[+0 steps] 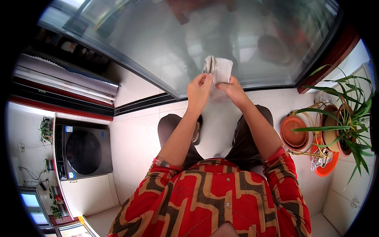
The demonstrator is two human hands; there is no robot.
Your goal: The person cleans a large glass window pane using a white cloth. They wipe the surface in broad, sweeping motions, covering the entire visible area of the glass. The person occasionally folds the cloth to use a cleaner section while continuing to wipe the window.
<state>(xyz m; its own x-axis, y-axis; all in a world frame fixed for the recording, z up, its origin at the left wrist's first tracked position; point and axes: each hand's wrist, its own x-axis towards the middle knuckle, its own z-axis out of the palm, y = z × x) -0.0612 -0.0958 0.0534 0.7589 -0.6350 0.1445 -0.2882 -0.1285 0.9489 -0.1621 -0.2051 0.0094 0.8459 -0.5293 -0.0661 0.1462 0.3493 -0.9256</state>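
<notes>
A folded whitish cloth is held up in front of a large glass door panel. My left hand pinches the gathered left edge of the cloth between thumb and fingers. At the cloth's lower right corner, my right hand grips it, thumb in front and the other fingers mostly hidden behind. Both hands are close together, above the knees. Whether the cloth touches the glass cannot be told.
Potted long-leaved plants, terracotta saucers and an orange-red basin with hangers stand on the right. A front-loading washing machine sits in a cabinet on the left. The door's dark floor track crosses the pale tiles.
</notes>
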